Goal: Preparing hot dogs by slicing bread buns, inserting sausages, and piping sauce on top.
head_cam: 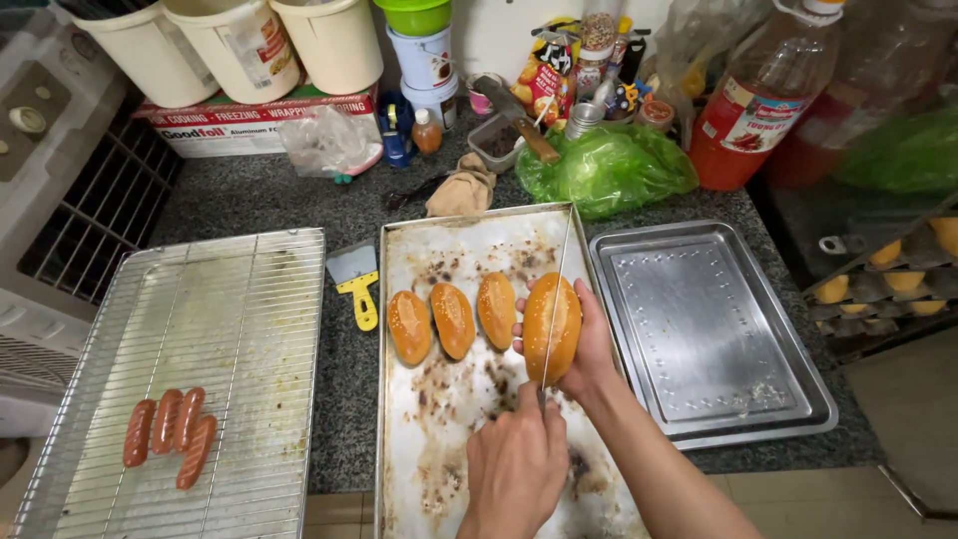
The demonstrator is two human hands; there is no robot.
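1. Four buns are counted in all: three buns are laid side by side on the stained baking tray, and a fourth bun is held above the same tray, just to their right.
2. Four sausages are seen close together at the near left of the wire rack.
3. Two trays are counted: the stained one in the middle and an empty steel tray just beside it on the right.
4. One yellow-handled scraper is lain on the counter between rack and tray.
5. The held bun is cupped from behind and beneath by the right hand, whose fingers are wrapped around its far side.
6. The left hand is clenched around the handle of a knife, just below the bun.
7. The thin blade is run lengthwise over the top of the held bun, its tip pointed away from the person.
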